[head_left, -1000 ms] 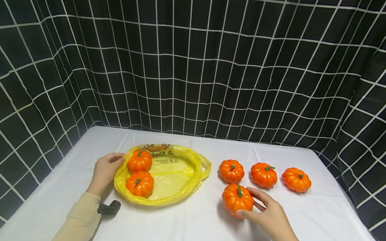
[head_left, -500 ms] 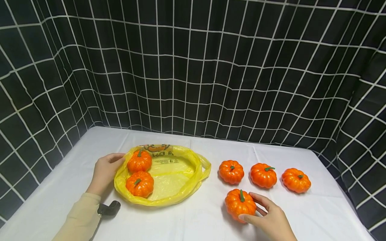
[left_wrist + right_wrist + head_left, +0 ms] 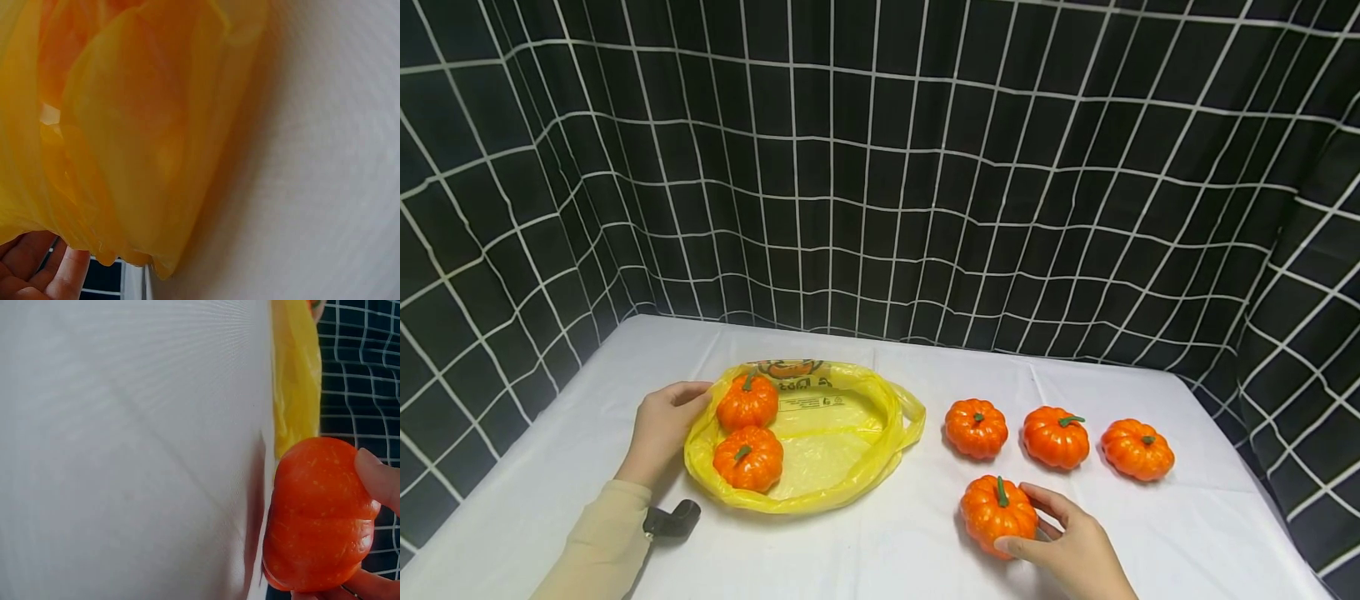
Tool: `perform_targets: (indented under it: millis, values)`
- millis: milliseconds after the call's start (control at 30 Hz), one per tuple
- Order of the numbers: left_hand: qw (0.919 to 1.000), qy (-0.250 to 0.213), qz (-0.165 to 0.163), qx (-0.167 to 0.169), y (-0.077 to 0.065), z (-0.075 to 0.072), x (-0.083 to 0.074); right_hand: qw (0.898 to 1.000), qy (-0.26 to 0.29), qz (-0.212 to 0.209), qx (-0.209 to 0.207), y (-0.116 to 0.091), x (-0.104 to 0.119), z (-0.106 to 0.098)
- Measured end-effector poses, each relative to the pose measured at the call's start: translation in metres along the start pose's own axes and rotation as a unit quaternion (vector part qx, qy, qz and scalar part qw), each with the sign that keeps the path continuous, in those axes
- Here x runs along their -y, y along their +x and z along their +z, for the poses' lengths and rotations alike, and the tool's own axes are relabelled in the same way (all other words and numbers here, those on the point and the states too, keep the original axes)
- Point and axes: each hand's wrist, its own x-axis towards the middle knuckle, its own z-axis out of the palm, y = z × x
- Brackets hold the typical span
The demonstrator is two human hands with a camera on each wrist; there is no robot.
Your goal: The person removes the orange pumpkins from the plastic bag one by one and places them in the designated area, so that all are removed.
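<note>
Head view: on a white-covered table (image 3: 865, 554) before a black grid-patterned cloth (image 3: 880, 167), an open yellow plastic bag (image 3: 838, 467) lies at left. Inside, along its left side, are the back pumpkin (image 3: 747, 403) and the front pumpkin (image 3: 748, 461), both orange. The left hand (image 3: 661, 427) touches the bag's left rim; its fingertips are hidden, so whether it grips cannot be told. The right hand (image 3: 1069, 543) holds a green-stemmed pumpkin (image 3: 997, 515) between thumb and fingers, right of the bag and apart from it. Behind that sits a row of three pumpkins (image 3: 1056, 438).

Left wrist view: orange shows through the yellow plastic, fingers at lower left.

Right wrist view: the held pumpkin is beside the white cover; whether they touch is unclear
</note>
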Motion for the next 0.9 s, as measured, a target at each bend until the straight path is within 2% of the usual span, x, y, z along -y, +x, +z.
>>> perform_targets:
  millis: [533,900]
  values:
    - [1.0,-0.005,0.0,0.0,-0.0002,0.0003,0.0003,1.0,-0.015,0.008,0.013,0.0027,-0.0014,0.0018]
    - [1.0,0.005,0.001,-0.001,0.0005,0.0004,0.0017,0.999,-0.033,-0.01,0.024,0.0031,-0.003,0.0001]
